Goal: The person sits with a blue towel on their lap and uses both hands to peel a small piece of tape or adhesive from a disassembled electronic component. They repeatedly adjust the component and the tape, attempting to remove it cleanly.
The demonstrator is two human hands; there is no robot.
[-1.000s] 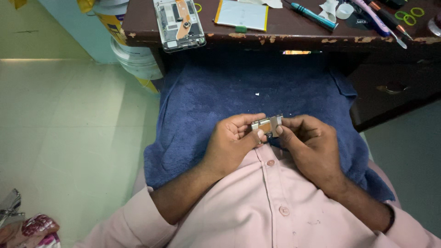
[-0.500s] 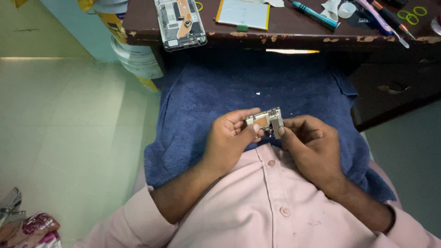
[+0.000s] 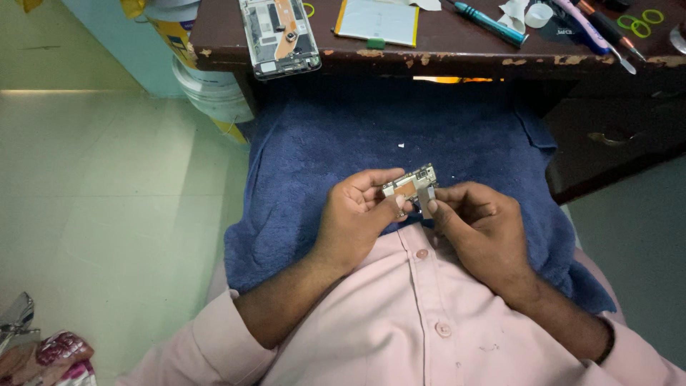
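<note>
Head view: left hand (image 3: 354,218) and right hand (image 3: 480,227) fingers both pinch closed on a small circuit board (image 3: 409,187).

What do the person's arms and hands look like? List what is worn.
Both arms wear pale pink shirt sleeves rolled up to about the elbow, leaving the forearms bare. The left hand and right hand are bare, with no gloves. A dark band shows at the right sleeve's edge.

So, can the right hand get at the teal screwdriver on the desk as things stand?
Probably not at once: the right hand is pinching the small circuit board together with the left hand. The path to the teal screwdriver looks open.
</note>
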